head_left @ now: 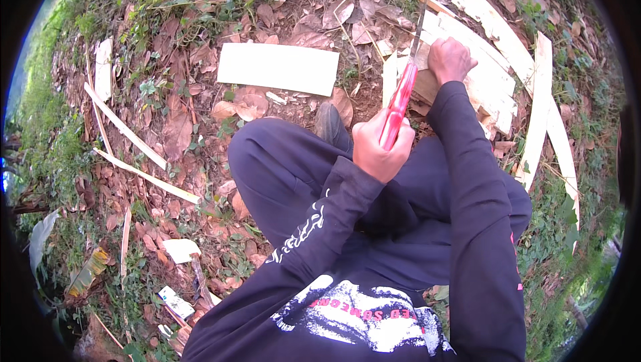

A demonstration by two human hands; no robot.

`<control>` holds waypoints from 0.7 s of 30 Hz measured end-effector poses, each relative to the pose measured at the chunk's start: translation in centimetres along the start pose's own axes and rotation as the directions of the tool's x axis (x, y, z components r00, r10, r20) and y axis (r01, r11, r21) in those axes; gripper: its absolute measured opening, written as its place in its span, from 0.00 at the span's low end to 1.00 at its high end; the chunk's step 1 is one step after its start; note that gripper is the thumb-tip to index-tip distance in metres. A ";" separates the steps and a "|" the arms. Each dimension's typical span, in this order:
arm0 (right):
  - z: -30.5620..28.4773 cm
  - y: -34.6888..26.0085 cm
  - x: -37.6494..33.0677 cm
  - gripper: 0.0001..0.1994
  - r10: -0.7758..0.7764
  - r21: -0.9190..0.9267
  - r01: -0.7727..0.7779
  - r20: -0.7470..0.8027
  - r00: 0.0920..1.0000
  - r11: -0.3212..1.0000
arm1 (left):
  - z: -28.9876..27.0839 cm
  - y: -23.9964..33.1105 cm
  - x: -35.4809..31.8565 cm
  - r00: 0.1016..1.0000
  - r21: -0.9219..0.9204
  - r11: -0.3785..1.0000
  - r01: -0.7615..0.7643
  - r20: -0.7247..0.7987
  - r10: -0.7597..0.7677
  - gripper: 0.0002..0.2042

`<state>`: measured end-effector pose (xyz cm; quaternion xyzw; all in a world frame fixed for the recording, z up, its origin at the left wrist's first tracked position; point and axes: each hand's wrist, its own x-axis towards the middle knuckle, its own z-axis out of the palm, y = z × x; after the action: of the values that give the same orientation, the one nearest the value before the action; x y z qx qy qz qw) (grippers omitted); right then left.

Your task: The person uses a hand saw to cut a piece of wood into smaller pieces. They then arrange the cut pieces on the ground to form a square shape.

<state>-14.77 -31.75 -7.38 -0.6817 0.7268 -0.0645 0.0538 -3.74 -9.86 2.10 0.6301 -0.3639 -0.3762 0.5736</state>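
Snugly, the left grip (372,151) clasps a red-handled tool (404,87) whose blade (418,31) extends beside the fisted right grip (451,61).

**Left hand (377,151) holds red-handled tool (399,104), blade (418,35) pointing away**

From my remote seat I see the fingers wrapped round the handle, the blade narrow and dark, slanting slightly right near the pale wooden slabs (491,85). Over to the right hand (450,61): it's curled like a fist at those slabs, and I can't tell whether it grips one. Long pale strips (536,113) lie farther right. Left of the blade, a pale rectangular board (278,69) rests among brown leaves (177,133), with two slim strips (147,176) farther left. Bent legs in dark trousers (284,168) fill my centre.
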 end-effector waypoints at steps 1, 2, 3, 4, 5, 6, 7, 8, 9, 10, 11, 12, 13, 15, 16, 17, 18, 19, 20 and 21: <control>0.0 0.2 -0.1 0.20 0.000 -0.006 0.001 0.014 1.000 1.000 | -0.8 1.0 -1.8 0.999 0.023 0.998 0.051 0.006 -0.051 0.08; -0.2 0.5 0.0 0.20 0.013 -0.005 -0.013 0.023 1.000 1.000 | -2.2 1.8 -4.3 0.997 0.015 0.998 0.066 0.033 -0.067 0.08; -0.4 0.6 0.2 0.20 0.024 -0.002 -0.024 0.027 0.999 1.000 | -4.3 2.0 -7.0 0.997 0.126 0.992 0.015 0.073 -0.024 0.03; -0.5 0.7 0.4 0.20 0.015 -0.008 -0.014 0.019 1.000 1.000 | -6.4 2.9 -9.3 0.995 0.186 0.982 0.034 0.086 -0.051 0.05; -0.5 0.3 0.2 0.20 -0.003 -0.010 0.003 0.019 1.000 1.000 | -8.2 3.9 -10.3 0.991 0.247 0.969 -0.009 0.129 -0.024 0.11; -0.5 0.2 0.1 0.21 -0.021 -0.014 0.021 0.020 1.000 1.000 | -8.7 4.3 -10.5 0.984 0.211 0.972 0.100 0.121 -0.128 0.11; -0.5 0.6 0.2 0.20 -0.014 -0.013 0.014 0.007 1.000 1.000 | -7.8 3.7 -9.9 0.986 0.163 0.983 0.089 0.123 -0.110 0.09; -0.4 0.4 0.2 0.20 -0.023 -0.007 0.023 -0.008 1.000 1.000 | -6.2 3.2 -7.7 0.990 0.114 0.991 0.075 0.110 -0.087 0.07; -0.1 -0.2 -0.1 0.20 -0.031 0.006 0.031 -0.007 0.999 1.000 | -4.0 1.7 -4.9 0.995 0.079 0.995 0.063 0.076 -0.069 0.04; 0.1 -0.4 -0.4 0.20 -0.019 0.008 0.019 -0.004 1.000 1.000 | -1.9 0.0 -2.5 0.997 0.031 0.998 0.052 0.052 -0.054 0.03; 0.0 -0.3 -0.2 0.20 -0.004 0.006 0.004 -0.006 1.000 1.000 | -0.8 -0.2 -0.8 0.999 0.019 1.000 0.024 0.029 -0.024 0.04; -0.1 -0.2 -0.2 0.20 0.010 0.003 -0.010 -0.008 1.000 1.000 | -0.2 0.1 0.0 1.000 0.008 1.000 -0.005 0.004 0.004 0.06; -0.2 0.0 -0.3 0.20 0.009 -0.009 -0.009 0.018 1.000 1.000 | -0.9 0.7 -1.3 0.998 0.017 0.998 0.060 0.026 -0.060 0.07; -0.9 0.1 0.1 0.20 0.029 -0.027 -0.028 0.053 0.998 0.999 | -4.3 0.2 -6.3 0.981 0.157 0.972 -0.174 0.115 0.157 0.04; -0.8 0.3 0.4 0.20 0.021 -0.025 -0.020 0.037 0.999 0.999 | -6.2 2.3 -8.8 0.995 0.194 0.980 0.031 0.090 -0.049 0.06; -0.6 0.0 0.2 0.20 0.002 -0.019 -0.001 0.027 1.000 1.000 | -8.2 3.5 -10.2 0.991 0.201 0.979 0.019 0.126 -0.045 0.13; -0.3 -0.2 0.1 0.20 -0.016 -0.014 0.017 0.016 1.000 1.000 | -8.6 3.9 -10.6 0.991 0.170 0.984 0.060 0.106 -0.079 0.13; -0.2 0.1 0.1 0.20 -0.010 -0.011 0.010 -0.018 1.000 1.000 | -8.1 3.5 -10.3 0.990 0.140 0.988 0.064 0.114 -0.080 0.10; 0.0 0.3 0.2 0.20 -0.016 -0.009 0.015 -0.055 0.998 1.000 | -6.9 3.3 -8.5 0.991 0.104 0.992 0.065 0.111 -0.077 0.07; 0.1 0.5 0.0 0.20 -0.012 -0.008 0.011 -0.084 0.996 1.000 | -4.8 2.5 -5.6 0.995 0.078 0.997 -0.008 0.104 0.000 0.03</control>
<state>-15.24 -31.71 -7.53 -0.6827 0.7247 -0.0908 0.0200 -2.10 -2.93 5.18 0.6309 -0.4090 -0.3927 0.5295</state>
